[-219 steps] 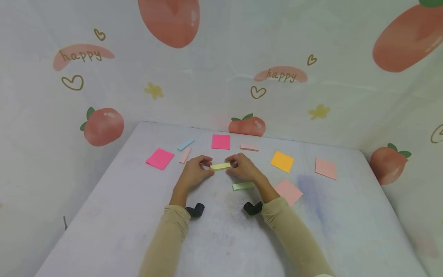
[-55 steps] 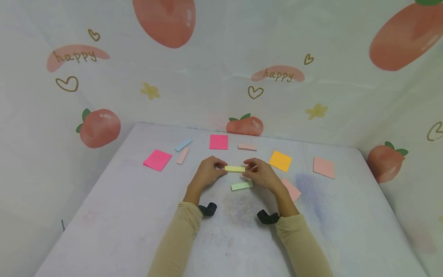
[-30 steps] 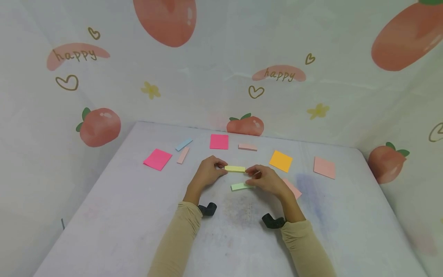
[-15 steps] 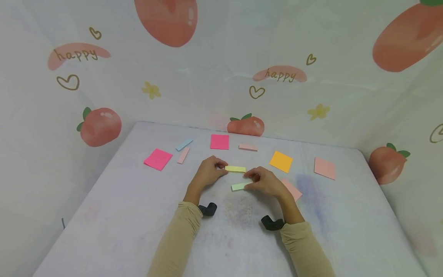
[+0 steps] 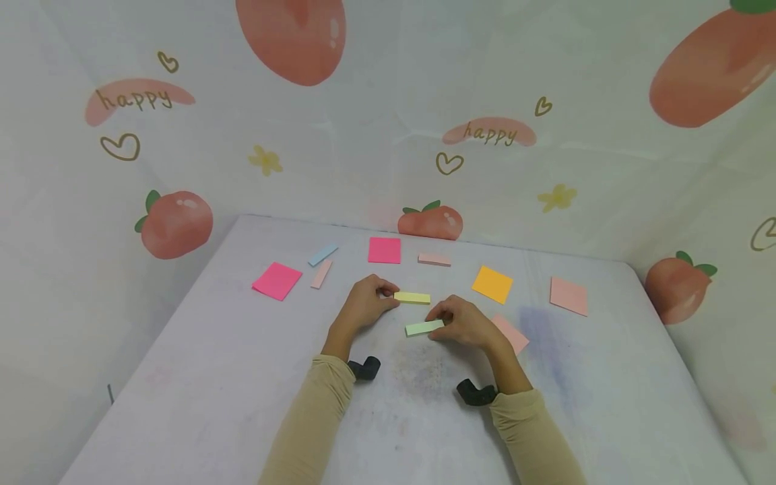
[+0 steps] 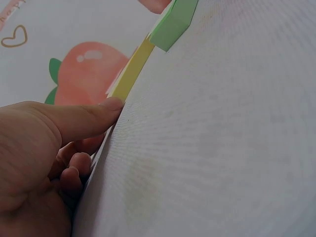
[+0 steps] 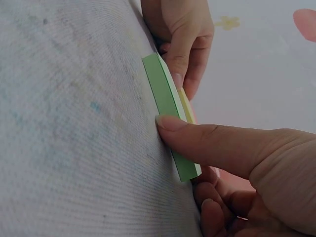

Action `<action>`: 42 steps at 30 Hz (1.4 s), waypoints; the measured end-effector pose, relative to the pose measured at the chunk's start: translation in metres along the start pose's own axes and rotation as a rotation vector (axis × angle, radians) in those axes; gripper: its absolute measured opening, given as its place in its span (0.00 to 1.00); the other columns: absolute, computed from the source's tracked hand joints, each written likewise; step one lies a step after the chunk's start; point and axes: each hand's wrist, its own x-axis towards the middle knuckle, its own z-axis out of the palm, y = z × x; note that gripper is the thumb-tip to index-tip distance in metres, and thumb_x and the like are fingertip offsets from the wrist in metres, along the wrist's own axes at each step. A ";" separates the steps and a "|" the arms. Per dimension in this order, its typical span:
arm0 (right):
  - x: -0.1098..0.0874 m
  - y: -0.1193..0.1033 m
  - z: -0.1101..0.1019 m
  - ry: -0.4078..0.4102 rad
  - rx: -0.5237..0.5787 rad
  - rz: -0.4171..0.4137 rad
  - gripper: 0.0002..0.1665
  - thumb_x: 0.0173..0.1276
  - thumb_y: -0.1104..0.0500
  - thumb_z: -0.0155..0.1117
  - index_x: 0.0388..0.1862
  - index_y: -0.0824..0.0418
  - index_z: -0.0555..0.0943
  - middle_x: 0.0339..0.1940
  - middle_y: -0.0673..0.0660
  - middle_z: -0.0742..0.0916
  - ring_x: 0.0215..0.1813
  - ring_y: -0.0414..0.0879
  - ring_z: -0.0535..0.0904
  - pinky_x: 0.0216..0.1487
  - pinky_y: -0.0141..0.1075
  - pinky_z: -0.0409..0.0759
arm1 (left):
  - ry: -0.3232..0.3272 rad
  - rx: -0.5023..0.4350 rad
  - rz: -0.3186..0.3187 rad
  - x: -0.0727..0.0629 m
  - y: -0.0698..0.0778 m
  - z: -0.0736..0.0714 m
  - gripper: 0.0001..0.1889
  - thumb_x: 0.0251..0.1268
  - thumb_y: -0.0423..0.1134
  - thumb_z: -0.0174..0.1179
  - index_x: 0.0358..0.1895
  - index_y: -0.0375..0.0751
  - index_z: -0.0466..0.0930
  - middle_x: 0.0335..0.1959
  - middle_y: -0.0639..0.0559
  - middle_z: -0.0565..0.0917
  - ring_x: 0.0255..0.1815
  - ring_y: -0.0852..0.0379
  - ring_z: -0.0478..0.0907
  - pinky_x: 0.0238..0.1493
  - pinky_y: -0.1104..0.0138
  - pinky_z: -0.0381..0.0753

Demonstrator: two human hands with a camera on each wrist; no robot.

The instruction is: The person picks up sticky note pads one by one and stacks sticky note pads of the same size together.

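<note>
My left hand (image 5: 366, 303) pinches the left end of a thin yellow sticky-note strip pad (image 5: 413, 298) on the table, thumb on its near edge. Just in front of that lies a light green strip pad (image 5: 421, 329). Its right end sits between the thumb and fingers of my right hand (image 5: 465, 323). In the right wrist view the right thumb (image 7: 173, 123) presses the long side of the green pad (image 7: 160, 86), with the curled fingers partly hidden beyond it. The left wrist view shows the left thumb (image 6: 106, 111) at the yellow pad's end (image 6: 131, 74).
Behind the hands lie pink square notes (image 5: 384, 250), a pink strip (image 5: 434, 259), a blue strip (image 5: 323, 254) and an orange square (image 5: 492, 284). A light pink square (image 5: 510, 333) is partly covered by the right wrist; another (image 5: 568, 296) lies farther right. A printed cloth wall (image 5: 364, 175) rises behind.
Both hands held the yellow pad farther left, then shifted it right. The right hand has since let go and come toward me, taking the green pad's right end. The left hand stays put.
</note>
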 end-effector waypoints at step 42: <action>0.003 -0.005 0.002 0.185 0.080 -0.114 0.17 0.70 0.58 0.70 0.56 0.57 0.83 0.49 0.58 0.86 0.45 0.49 0.79 0.44 0.35 0.80 | 0.005 0.009 0.016 0.000 -0.002 0.001 0.11 0.64 0.40 0.71 0.48 0.48 0.89 0.41 0.53 0.83 0.40 0.57 0.75 0.42 0.65 0.74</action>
